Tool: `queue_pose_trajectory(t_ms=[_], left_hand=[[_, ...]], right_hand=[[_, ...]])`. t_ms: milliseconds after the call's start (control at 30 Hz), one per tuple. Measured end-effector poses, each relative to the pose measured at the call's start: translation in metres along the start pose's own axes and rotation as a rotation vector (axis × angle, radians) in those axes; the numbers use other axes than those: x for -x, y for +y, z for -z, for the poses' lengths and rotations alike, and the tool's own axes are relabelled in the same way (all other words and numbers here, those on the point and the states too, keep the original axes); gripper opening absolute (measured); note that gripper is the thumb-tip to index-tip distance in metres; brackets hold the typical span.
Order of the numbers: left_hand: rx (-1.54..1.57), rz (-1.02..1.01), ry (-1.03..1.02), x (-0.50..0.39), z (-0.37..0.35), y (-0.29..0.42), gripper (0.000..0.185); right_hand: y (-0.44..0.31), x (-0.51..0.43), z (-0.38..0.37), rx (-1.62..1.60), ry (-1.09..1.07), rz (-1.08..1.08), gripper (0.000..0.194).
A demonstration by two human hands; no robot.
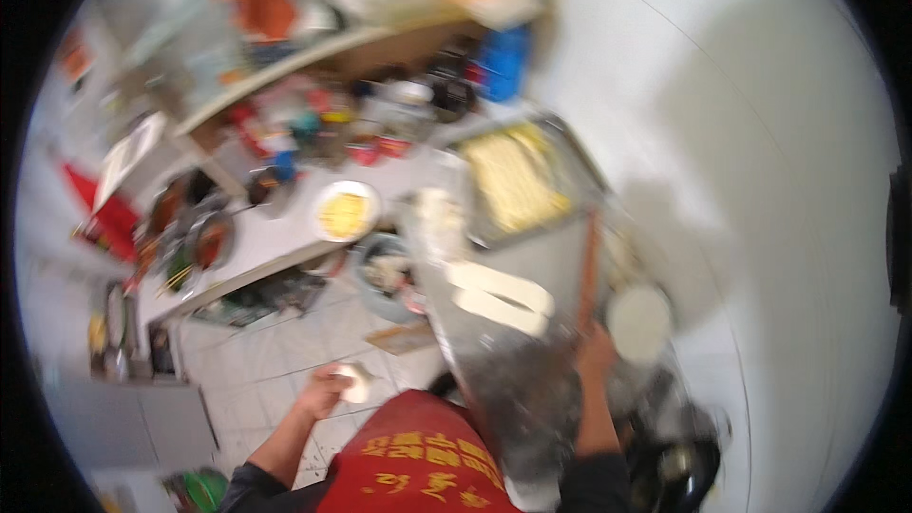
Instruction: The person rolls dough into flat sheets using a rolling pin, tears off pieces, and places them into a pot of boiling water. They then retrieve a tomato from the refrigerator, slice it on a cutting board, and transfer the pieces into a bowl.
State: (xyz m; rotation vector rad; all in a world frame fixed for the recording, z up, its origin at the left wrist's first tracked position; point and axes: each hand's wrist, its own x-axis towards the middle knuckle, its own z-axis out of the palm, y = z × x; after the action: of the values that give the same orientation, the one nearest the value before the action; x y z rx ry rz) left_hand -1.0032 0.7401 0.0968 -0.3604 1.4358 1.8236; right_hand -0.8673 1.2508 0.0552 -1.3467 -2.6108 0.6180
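My left hand (pixel 322 390) is at the lower left over the tiled floor, closed on a small pale round piece (pixel 356 382), perhaps dough. At the right edge of the metal worktop (pixel 499 363), my right hand (pixel 596 350) grips the near end of a long reddish-brown wooden stick (pixel 590 263), which points away from me. Left of the stick lie flat, pale dough strips (pixel 502 297), side by side. Beyond them stands a metal tray (pixel 488 236) with yellowish strips (pixel 516 178). The picture is blurred by motion.
A white plate with yellow food (pixel 345 211) stands on the white counter (pixel 271 242), near jars and bowls. Below it is a grey bucket (pixel 385 278). A pale round container (pixel 639 324) is right of the stick, with a dark pan (pixel 677 463) nearer me. A shelf (pixel 285 75) overhangs the counter.
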Motion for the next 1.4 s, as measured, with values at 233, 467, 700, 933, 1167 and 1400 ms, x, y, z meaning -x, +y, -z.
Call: queue_pose_trajectory(t_ms=[233, 467, 700, 933, 1167, 1400], left_hand=[[0.039, 0.019, -0.043, -0.018, -0.001, 0.009, 0.022], [-0.093, -0.009, -0.044, -0.019, -0.008, 0.017, 0.017], [-0.132, 0.049, -0.100, -0.020, -0.034, 0.028, 0.013], [-0.282, 0.066, -0.132, -0.032, -0.037, 0.041, 0.018], [-0.431, 0.159, -0.327, -0.076, -0.049, 0.044, 0.013], [-0.570, 0.298, -0.544, -0.091, -0.100, 0.016, 0.011]], right_hand=[[0.100, 0.145, -0.001, 0.139, 0.299, -0.059, 0.030], [0.133, 0.172, -0.012, 0.039, 0.280, -0.226, 0.034], [0.155, 0.118, -0.023, 0.058, 0.420, -0.273, 0.034], [0.225, 0.051, -0.027, 0.261, 0.382, -0.481, 0.037], [0.155, 0.072, -0.031, 0.061, 0.509, -0.325, 0.045], [0.185, 0.392, -0.008, 0.491, 0.487, -0.668, 0.061]])
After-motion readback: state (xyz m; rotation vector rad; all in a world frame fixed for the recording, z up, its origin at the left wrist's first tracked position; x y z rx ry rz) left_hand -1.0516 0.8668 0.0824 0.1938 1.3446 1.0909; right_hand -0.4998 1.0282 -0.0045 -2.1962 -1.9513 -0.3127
